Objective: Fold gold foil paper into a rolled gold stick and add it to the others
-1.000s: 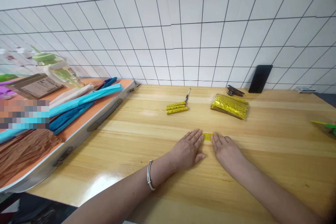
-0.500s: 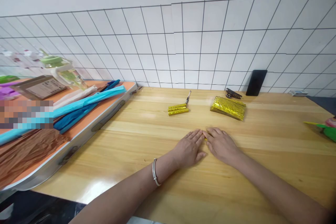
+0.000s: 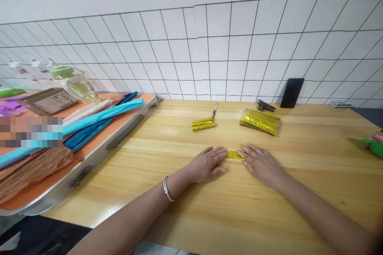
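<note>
A narrow gold foil strip (image 3: 235,154) lies on the wooden table, its middle showing between my two hands. My left hand (image 3: 208,163) lies flat with fingers stretched over the strip's left end. Over the right end, the fingers of my right hand (image 3: 261,164) are spread and press down. Both palms face the table, and the strip's ends are hidden beneath the fingertips. Beyond my hands, several gold foil rolls (image 3: 204,124) lie side by side, touching a pen (image 3: 214,110). To their right is a stack of gold foil sheets (image 3: 260,122).
At the left, a tray (image 3: 119,137) holds blue and brown crepe paper, a cardboard box (image 3: 49,101) and a bottle (image 3: 80,83). A black clip (image 3: 266,106) and a black phone-like object (image 3: 292,93) are near the tiled wall. A green item (image 3: 375,147) sits at the right edge.
My hands have moved apart, the left one leftward and the right one rightward. More of the gold strip now shows between them.
</note>
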`<state>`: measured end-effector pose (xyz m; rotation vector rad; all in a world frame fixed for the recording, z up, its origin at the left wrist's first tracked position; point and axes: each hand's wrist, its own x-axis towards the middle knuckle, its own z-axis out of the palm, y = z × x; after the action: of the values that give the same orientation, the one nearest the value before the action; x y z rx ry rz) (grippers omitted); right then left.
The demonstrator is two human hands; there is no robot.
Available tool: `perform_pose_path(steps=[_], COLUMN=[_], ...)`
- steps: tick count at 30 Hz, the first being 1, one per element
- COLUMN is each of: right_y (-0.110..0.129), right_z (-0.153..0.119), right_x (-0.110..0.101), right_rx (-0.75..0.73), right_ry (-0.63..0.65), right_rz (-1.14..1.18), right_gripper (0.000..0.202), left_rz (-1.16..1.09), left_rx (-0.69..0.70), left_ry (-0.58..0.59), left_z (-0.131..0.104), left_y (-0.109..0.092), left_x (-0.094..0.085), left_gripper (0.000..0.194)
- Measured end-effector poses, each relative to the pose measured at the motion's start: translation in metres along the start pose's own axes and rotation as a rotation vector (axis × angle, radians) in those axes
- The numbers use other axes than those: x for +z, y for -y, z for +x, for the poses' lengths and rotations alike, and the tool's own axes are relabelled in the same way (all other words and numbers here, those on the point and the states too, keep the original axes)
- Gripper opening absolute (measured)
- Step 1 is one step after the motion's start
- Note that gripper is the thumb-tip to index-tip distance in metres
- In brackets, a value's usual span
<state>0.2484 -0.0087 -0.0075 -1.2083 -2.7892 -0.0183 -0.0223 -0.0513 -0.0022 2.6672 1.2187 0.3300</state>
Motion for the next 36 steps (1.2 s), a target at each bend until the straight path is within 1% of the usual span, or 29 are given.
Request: perform_pose_path(steps=[5, 9, 16, 19, 21, 23, 25, 27, 28, 30, 33, 36], right_y=[-0.006, -0.012, -0.024, -0.023, -0.022, -0.021, -0.021, -0.021, -0.021, -0.021, -0.021, -0.021], right_z=[-0.003, -0.007, -0.015, -0.017, -0.017, -0.017, -0.017, -0.017, -0.017, -0.017, -0.017, -0.017], right_x=[0.003, 0.004, 0.008, 0.009, 0.009, 0.009, 0.009, 0.009, 0.009, 0.008, 0.008, 0.008], right_rx=[-0.006, -0.020, 0.012, 0.016, 0.016, 0.019, 0.019, 0.016, 0.013, 0.010, 0.008, 0.007], right_ry=[0.004, 0.024, 0.034, 0.025, 0.018, 0.018, 0.023, 0.022, 0.018, 0.009, 0.006, 0.013], right_rz=[0.088, 0.133, 0.118, 0.107, 0.100, 0.088, 0.078, 0.076, 0.078, 0.084, 0.085, 0.087], right_gripper=[0.047, 0.047, 0.048, 0.047, 0.047, 0.047, 0.047, 0.047, 0.047, 0.047, 0.047, 0.047], left_rz=[-0.064, -0.061, -0.026, -0.061, -0.094, -0.117, -0.117, -0.100, -0.091, -0.076, -0.057, -0.048], left_rx=[-0.027, -0.057, -0.062, -0.061, -0.080, -0.098, -0.062, 0.014, 0.062, 0.112, 0.120, 0.129], left_ry=[0.016, -0.008, -0.063, -0.066, -0.090, -0.129, -0.141, -0.100, -0.066, -0.023, -0.004, 0.008], left_z=[-0.006, -0.011, -0.016, -0.015, -0.011, -0.002, 0.010, 0.022, 0.028, 0.034, 0.034, 0.028], left_y=[0.012, 0.018, 0.018, 0.019, 0.021, 0.019, 0.013, 0.005, 0.001, -0.005, -0.010, -0.012], left_x=[-0.006, -0.006, -0.002, -0.005, -0.010, -0.015, -0.017, -0.015, -0.012, -0.004, 0.007, 0.009], left_gripper=[0.049, 0.044, 0.043, 0.043, 0.044, 0.046, 0.046, 0.048, 0.049, 0.052, 0.057, 0.064])
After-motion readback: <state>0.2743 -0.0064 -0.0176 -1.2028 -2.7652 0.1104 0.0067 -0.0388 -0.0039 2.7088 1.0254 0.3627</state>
